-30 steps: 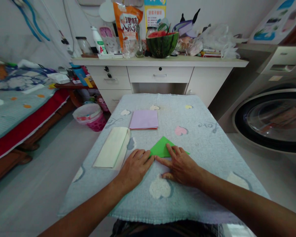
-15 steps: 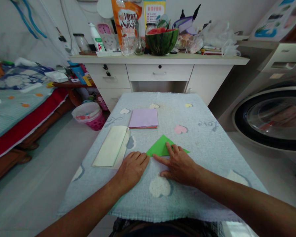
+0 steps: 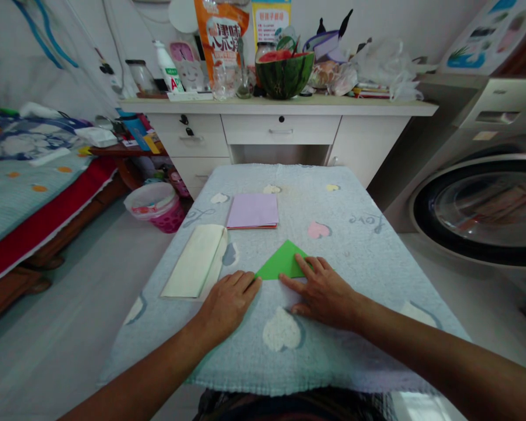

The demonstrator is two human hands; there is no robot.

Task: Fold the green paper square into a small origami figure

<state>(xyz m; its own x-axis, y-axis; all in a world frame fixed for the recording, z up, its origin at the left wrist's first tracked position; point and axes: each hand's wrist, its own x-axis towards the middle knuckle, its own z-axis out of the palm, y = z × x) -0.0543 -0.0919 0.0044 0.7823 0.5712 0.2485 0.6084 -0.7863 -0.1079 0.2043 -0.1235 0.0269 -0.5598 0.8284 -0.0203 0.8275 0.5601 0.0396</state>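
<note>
A green sheet of paper (image 3: 277, 264), folded into a triangle, lies on the cloth-covered table with its peak pointing away from me. At its left corner, my left hand (image 3: 228, 304) has its fingers close together with the thumb, pinching the tip. My right hand (image 3: 322, 292) rests on the right half with fingers spread, the index finger along the near folded edge; it hides the right corner. Beyond the triangle sits a stack of square paper (image 3: 253, 210), lilac on top with red showing underneath. To the left lies a folded pale cream sheet (image 3: 193, 263).
The table wears a pale blue cloth (image 3: 346, 345) with heart prints. Behind it stands a white cabinet (image 3: 284, 130) holding a cut watermelon (image 3: 284, 75), jars and bags. A pink bin (image 3: 164, 217) is on the floor at left, a washing machine (image 3: 486, 140) at right.
My right index finger has slid rightward along the near edge of the green paper, and the hand now covers its right corner. My left hand stays at the left corner. The view shifts slightly.
</note>
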